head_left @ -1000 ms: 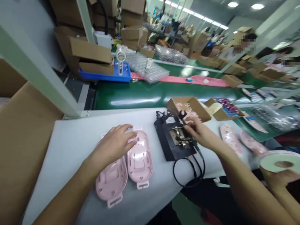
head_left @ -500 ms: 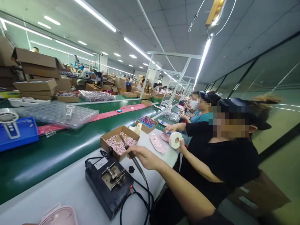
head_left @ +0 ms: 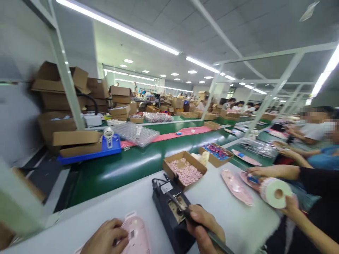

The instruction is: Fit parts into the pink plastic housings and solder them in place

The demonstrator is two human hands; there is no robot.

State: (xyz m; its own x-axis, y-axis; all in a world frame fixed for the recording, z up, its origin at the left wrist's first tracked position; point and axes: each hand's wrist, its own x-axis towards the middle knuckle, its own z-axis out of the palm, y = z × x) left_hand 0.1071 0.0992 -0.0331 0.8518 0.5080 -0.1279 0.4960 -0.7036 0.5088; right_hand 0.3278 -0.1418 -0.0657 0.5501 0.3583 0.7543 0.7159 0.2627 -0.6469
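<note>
My left hand (head_left: 106, 238) rests on a pink plastic shell (head_left: 136, 233) at the bottom edge of the white bench (head_left: 137, 197), fingers curled over its near side. My right hand (head_left: 202, 227) grips a black soldering iron (head_left: 185, 211); its tip points at the metal holder on top of the black soldering station (head_left: 172, 213). Just beyond the station stands a cardboard box of small pink parts (head_left: 184, 170).
A green conveyor belt (head_left: 127, 165) runs behind the bench, carrying a blue tray (head_left: 90, 153) and clear blister trays (head_left: 136, 134). On my right a co-worker's hands hold a roll of white tape (head_left: 275, 192) beside pink shells (head_left: 237, 187). Cardboard boxes are stacked at left.
The view swung from the right-hand co-workers back left and down. My right hand brought the soldering iron from near the parts box to the station. My left hand and the pink shell are in view again.
</note>
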